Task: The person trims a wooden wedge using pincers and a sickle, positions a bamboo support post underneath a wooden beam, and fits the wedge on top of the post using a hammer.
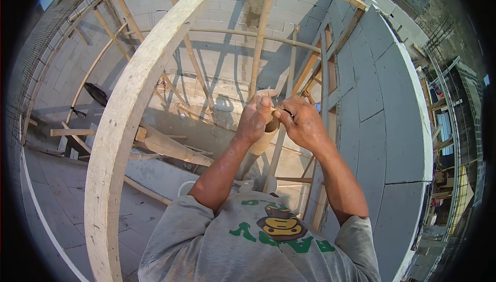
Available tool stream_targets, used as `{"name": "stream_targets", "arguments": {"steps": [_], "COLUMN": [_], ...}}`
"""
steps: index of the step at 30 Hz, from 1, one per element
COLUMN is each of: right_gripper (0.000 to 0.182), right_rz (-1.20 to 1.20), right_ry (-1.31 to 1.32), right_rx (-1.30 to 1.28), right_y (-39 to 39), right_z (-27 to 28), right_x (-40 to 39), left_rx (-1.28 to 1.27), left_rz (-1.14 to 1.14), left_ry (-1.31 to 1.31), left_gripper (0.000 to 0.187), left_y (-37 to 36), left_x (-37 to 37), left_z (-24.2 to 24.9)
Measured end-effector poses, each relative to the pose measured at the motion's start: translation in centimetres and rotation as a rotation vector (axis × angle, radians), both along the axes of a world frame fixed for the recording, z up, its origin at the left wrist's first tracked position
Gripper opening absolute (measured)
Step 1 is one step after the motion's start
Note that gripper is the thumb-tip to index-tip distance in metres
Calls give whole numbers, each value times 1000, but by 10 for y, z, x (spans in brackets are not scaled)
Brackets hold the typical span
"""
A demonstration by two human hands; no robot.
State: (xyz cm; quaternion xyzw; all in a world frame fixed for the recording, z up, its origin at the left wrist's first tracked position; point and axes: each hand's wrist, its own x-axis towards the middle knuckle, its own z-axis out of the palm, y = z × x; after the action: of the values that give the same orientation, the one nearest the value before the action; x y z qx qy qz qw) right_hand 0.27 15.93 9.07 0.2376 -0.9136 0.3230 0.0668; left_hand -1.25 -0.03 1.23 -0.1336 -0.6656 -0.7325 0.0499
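Both of my hands meet in front of my chest, just over the hollow upper end of a bamboo pole (262, 145). My left hand (254, 119) is closed, its thumb raised and its fingers curled. Close against it, my right hand (305, 126) makes a pinch with thumb and forefinger. A small pale piece shows between the fingertips, too small and too covered to name. Whether either hand also touches the pole is hidden.
A long timber beam (129, 96) curves past on the left. Bamboo poles (262, 34) stand and cross ahead. A grey block wall (361, 111) with a pale top edge rises at the right. Far below lie planks and a floor (227, 101) with debris.
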Motion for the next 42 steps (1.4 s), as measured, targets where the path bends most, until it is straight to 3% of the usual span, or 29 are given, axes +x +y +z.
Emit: {"name": "stream_targets", "arguments": {"steps": [9, 13, 16, 22, 28, 33, 35, 37, 42], "right_gripper": [21, 17, 17, 18, 19, 13, 12, 11, 16], "right_rz": [111, 240, 177, 297, 78, 101, 117, 148, 156], "right_ry": [-168, -246, -654, -194, -84, -469, -556, -504, -162], "right_rx": [330, 158, -110, -20, 194, -288, -392, -366, 50], "right_y": [-2, 4, 13, 16, 10, 24, 28, 29, 40], "right_z": [44, 39, 30, 23, 35, 1, -3, 1, 7], "right_x": [4, -1, -6, -6, 8, 8, 8, 9, 1], "left_rx": [75, 112, 136, 101, 164, 121, 227, 202, 37], "left_rz": [-256, -342, -378, -332, -238, -204, -296, -340, -203], "left_ry": [-86, -29, -15, -134, -109, -70, -140, -124, -106], "left_gripper": [81, 80, 80, 76, 71, 71, 68, 67, 56], "left_y": [-7, -10, -13, -12, 10, 4, 5, 6, 18], "left_x": [12, 17, 19, 16, 14, 18, 22, 19, 12], "left_z": [11, 17, 23, 15, 0, 3, 5, 6, -1]}}
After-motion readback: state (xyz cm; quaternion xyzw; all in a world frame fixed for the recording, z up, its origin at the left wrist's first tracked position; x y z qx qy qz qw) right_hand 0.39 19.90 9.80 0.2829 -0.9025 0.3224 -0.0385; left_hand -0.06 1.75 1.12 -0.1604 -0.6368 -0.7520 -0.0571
